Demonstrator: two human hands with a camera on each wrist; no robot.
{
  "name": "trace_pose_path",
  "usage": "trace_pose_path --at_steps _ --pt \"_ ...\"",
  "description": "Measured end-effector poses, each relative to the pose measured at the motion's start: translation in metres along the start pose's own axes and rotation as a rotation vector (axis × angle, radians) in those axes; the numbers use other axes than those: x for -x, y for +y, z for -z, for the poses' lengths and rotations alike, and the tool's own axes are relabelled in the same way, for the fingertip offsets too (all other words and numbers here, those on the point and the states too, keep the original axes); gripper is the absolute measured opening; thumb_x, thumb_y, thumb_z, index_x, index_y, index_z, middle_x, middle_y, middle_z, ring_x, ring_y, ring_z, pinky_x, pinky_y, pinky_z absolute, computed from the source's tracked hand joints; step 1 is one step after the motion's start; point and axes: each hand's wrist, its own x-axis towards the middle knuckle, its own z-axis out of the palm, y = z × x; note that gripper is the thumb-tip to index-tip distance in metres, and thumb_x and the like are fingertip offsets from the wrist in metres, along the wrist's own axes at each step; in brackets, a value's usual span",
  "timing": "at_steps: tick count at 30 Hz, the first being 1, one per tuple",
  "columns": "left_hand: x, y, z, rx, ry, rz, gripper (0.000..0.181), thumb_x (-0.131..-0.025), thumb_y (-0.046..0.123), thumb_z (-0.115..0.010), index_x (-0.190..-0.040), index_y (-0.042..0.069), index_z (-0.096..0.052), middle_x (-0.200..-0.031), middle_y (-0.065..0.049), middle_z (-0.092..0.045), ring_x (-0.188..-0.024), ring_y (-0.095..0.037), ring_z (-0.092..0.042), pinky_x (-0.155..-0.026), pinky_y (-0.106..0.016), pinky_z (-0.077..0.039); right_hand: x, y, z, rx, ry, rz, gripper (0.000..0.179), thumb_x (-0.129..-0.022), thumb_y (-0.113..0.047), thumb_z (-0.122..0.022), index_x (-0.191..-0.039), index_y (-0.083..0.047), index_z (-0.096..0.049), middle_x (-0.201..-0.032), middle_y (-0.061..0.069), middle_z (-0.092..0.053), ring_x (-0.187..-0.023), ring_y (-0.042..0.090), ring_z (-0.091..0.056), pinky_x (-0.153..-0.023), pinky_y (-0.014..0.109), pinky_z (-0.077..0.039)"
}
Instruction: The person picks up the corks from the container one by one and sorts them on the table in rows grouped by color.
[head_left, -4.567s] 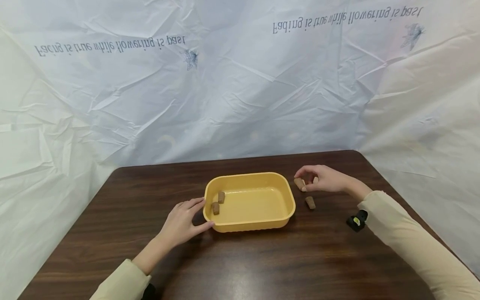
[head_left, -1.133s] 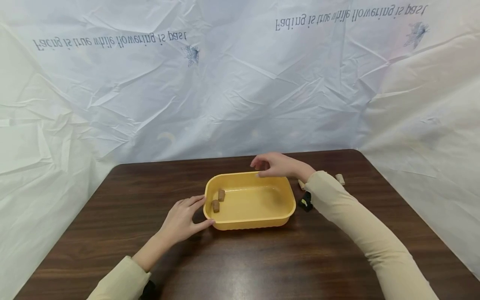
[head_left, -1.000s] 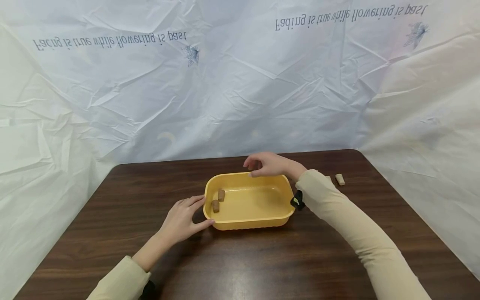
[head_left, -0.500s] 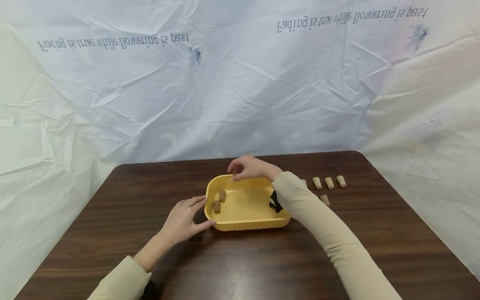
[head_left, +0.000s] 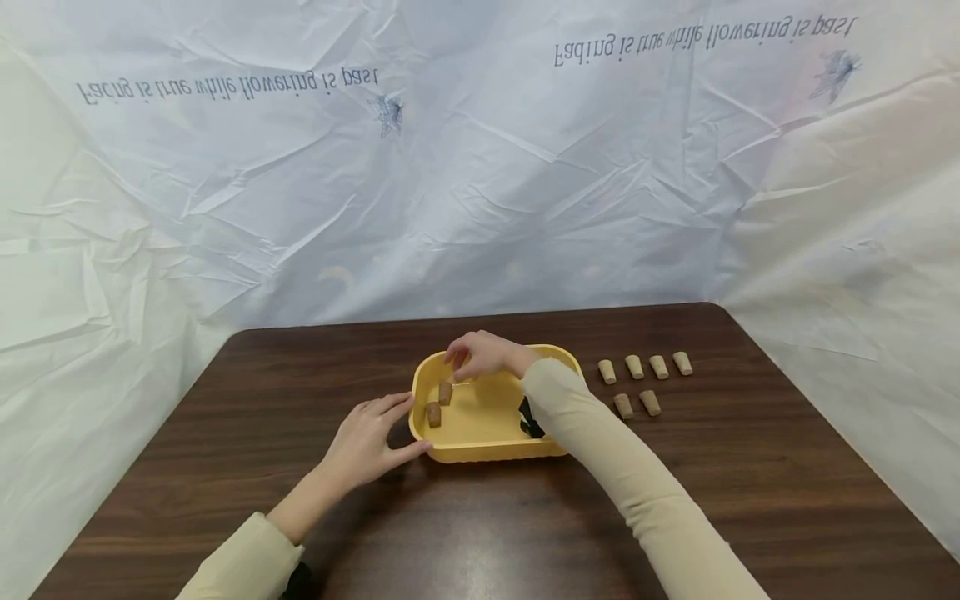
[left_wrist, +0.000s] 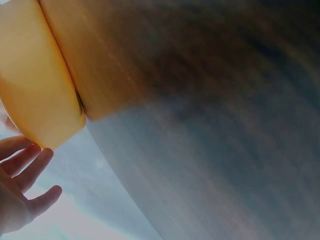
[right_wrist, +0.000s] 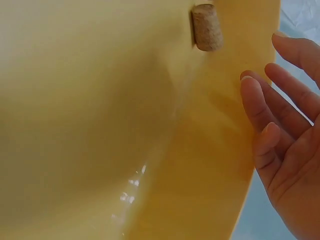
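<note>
My left hand (head_left: 367, 442) touches the left end of a yellow tray (head_left: 495, 452), fingers along the side rim and thumb at the front corner. In the left wrist view those fingers lie extended against the tray's wall. Over the tray's back left part hovers my right hand (head_left: 486, 354), its fingers loosely bent. Just below its fingertips lies a brown cork (head_left: 446, 393), and a second brown cork (head_left: 434, 414) lies nearer the left wall. The right wrist view shows nothing between the right fingers, with a cork (right_wrist: 207, 27) close by on the tray floor.
Right of the tray, several pale corks (head_left: 633, 367) stand in a row on the dark wooden table (head_left: 750, 467). Two browner corks (head_left: 623, 406) are in front of them. A white printed sheet (head_left: 480, 167) hangs behind and beside the table.
Earlier the right hand pinched a brown cork at the table's right; that cork now sits beside another there. The right hand has come left and down over the tray. The left hand stays put.
</note>
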Motion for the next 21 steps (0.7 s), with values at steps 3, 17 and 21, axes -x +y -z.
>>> trace_pose_path --at_steps 3,17,21 --pt "0.0 0.0 0.0 0.0 -0.007 0.005 0.068 -0.074 0.056 -0.06 -0.117 0.002 -0.058 -0.116 -0.008 -0.055 -0.101 -0.027 -0.053 -0.086 -0.048 -0.038 -0.003 0.0 -0.006 -0.028 -0.013 -0.035 0.037 -0.081 -0.019 -0.065 -0.115 -0.008 -0.057 -0.098 0.002 -0.058 -0.071 0.01 -0.057 -0.063 0.027 -0.05" --pt "0.0 0.0 0.0 0.003 -0.008 0.004 0.069 -0.074 0.056 -0.059 -0.117 0.003 -0.058 -0.116 -0.008 -0.055 -0.101 -0.026 -0.053 -0.086 -0.048 -0.038 -0.01 0.001 -0.022 0.163 -0.048 -0.077 0.041 -0.079 -0.028 -0.066 -0.117 -0.013 -0.057 -0.106 -0.002 -0.056 -0.09 0.008 -0.052 -0.075 0.021 -0.043" --pt "0.0 0.0 0.0 0.001 -0.014 0.008 0.068 -0.075 0.056 -0.059 -0.117 0.003 -0.058 -0.117 -0.007 -0.054 -0.102 -0.026 -0.053 -0.087 -0.047 -0.038 -0.011 0.001 -0.026 0.246 -0.029 -0.041 0.04 -0.078 -0.032 -0.067 -0.113 -0.013 -0.06 -0.102 -0.005 -0.058 -0.091 0.008 -0.052 -0.077 0.023 -0.042"
